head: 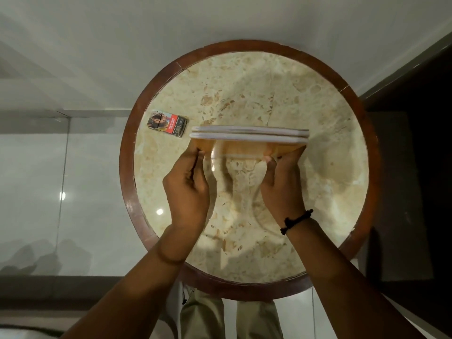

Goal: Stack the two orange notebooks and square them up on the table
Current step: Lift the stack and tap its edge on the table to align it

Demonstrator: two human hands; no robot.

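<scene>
- Nearest: person's trouser legs at the bottom edge, both bare forearms reaching out over the table (137, 211), a round one w/ wood rim & marble-look top.
- Right wrist has a dark cord bracelet (296, 221).
- Left hand (187, 189): grip closed on the left end of the two orange notebooks (248, 140), thumb on the near cover, fingers wrapped behind, out of sight.
- Right hand (283, 185): same on the right end, clamped at the near corner.
- Notebooks: pressed together, stood on edge approx. mid-table, white page edges up toward the camera as two bands, near-flush; orange cover faces the person. Can't tell if the bottom edge is touching the table or just above it.
- Handling, judged: thin, light, bendy soft-cover books; glossy covers prob. slide on each other, so hold both ends & pinch thru both books. Tapping the bottom edge on the hard top should line them up; a loose hold lets one slip ahead.
- Stage, judged: stacked already, squaring underway; laying flat not yet done.
- Further left, just beside the notebooks' left end: small printed box (167, 123) lying flat, not touching them as far as I can see.
- Beyond the table: pale floor & wall.
</scene>
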